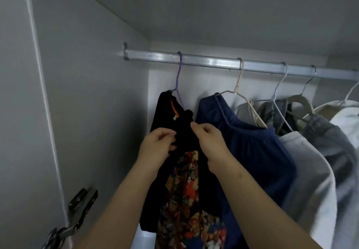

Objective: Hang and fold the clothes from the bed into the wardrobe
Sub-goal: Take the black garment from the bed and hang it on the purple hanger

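The black printed shirt point(164, 112) hangs on a purple hanger point(179, 77) at the left end of the wardrobe rail point(204, 62). Both hands have their fingers curled into its dark fabric below the collar, the left hand point(158, 143) and the right hand point(210, 142) close together. Just beside it hangs a navy garment point(252, 151), with grey and white clothes further right.

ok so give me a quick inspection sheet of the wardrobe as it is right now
surface: metal rail across the wardrobe, hangers hooked along it
job's things: black shirt on a purple hanger, leftmost on the rail, colourful print down its front
clutter: navy garment, grey sweatshirt and white garment hang to its right
grips: left hand and right hand both pinch the black shirt near its collar
cables: nothing seen
surroundings: grey wardrobe wall; door hinge at lower left
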Tool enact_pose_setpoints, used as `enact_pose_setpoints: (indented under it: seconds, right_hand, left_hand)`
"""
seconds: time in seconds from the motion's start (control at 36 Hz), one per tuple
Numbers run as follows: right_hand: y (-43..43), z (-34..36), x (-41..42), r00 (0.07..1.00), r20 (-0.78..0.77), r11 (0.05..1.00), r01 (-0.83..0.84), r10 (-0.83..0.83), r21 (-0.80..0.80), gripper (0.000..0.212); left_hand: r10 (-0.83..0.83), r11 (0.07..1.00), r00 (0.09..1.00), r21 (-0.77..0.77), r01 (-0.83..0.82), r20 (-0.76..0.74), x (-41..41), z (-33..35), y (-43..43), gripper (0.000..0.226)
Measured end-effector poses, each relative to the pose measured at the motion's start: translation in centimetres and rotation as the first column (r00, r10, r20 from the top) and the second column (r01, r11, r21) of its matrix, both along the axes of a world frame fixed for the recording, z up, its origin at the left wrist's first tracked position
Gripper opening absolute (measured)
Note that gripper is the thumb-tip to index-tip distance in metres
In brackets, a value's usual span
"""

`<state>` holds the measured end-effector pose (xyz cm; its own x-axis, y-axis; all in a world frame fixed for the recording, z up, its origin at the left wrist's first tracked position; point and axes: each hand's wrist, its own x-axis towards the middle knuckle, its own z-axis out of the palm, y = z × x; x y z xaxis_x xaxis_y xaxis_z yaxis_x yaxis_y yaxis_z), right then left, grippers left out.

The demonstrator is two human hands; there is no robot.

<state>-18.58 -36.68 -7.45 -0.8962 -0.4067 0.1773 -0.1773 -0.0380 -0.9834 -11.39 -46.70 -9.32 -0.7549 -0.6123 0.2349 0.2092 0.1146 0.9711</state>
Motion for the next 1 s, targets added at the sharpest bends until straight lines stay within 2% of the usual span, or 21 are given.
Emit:
enact_pose_setpoints:
  seconds: [0.14,0.22,0.31,0.44,0.56,0.72,0.81,1.0]
  right_hand:
    - [3.2,-1.7,1.0,0.997,-0.059,0.999,0.05,-0.05,-0.01,0.013]
    - [5.9,-2.8,1.6,0.991,-0.072,0.993,0.118,-0.117,0.01,0.013]
    - [9.2,-3.8,2.2,0.98,-0.031,0.981,0.195,-0.195,0.007,0.015]
    - [15.6,-5.6,3.8,0.938,0.06,0.94,0.341,-0.341,0.0,0.016]
    - [21.4,-6.8,6.2,0.891,0.133,0.899,0.438,-0.435,0.008,0.013]
    - [31.4,-9.1,11.3,0.767,0.223,0.792,0.609,-0.602,0.045,0.01]
    - [36.5,-10.9,14.6,0.675,0.269,0.712,0.7,-0.687,0.06,0.009]
    - [46.9,-15.3,23.4,0.406,0.421,0.49,0.864,-0.811,0.11,0.012]
  left_hand:
    - [-0.014,1.0,0.998,-0.024,0.012,-0.066,-0.1,0.1,2.8,0.022]
    - [0.002,0.977,0.996,-0.21,-0.021,-0.09,-0.1,-0.2,4.8,0.017]
    - [0.019,0.872,0.997,-0.486,-0.05,-0.068,-0.2,-0.4,7.3,0.007]
    - [-0.081,0.806,0.996,-0.589,0.048,-0.029,-0.4,-1.2,13.0,0.008]
    - [-0.31,0.798,0.947,-0.518,0.309,0.088,0.0,-2.7,19.2,0.021]
    - [-0.578,0.749,0.781,-0.224,0.623,0.237,2.5,-5.5,29.5,0.013]
    - [-0.673,0.682,0.677,-0.105,0.724,0.297,4.1,-7.2,34.7,0.017]
    - [-0.802,0.426,0.382,-0.009,0.905,0.458,9.4,-11.3,46.5,0.012]
